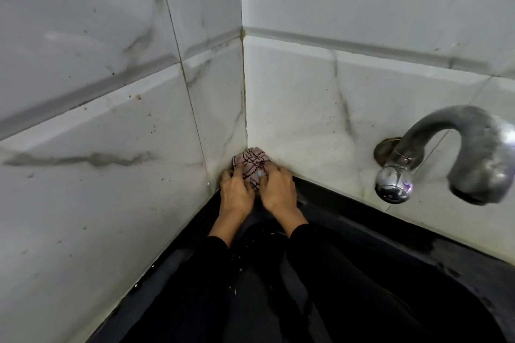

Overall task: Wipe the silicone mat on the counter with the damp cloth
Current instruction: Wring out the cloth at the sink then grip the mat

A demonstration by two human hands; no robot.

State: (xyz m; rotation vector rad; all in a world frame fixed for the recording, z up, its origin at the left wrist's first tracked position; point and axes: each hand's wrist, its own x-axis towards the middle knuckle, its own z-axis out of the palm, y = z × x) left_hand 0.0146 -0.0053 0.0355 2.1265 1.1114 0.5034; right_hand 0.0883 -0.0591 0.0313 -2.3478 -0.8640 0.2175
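A pale pink cloth [252, 163] with dark crossing lines is bunched in the far corner where the two tiled walls meet. My left hand [236, 192] and my right hand [278, 188] both press on it, fingers curled over the fabric. Both arms wear black sleeves. Under the hands lies a dark, wet-looking surface [328, 220]; I cannot tell whether it is the silicone mat or the bare counter.
White marbled tiles rise on the left [111, 147] and behind [320, 108]. A curved metal tap [457, 156] sticks out of the back wall at right. A dark sink rim [473, 292] curves along the lower right.
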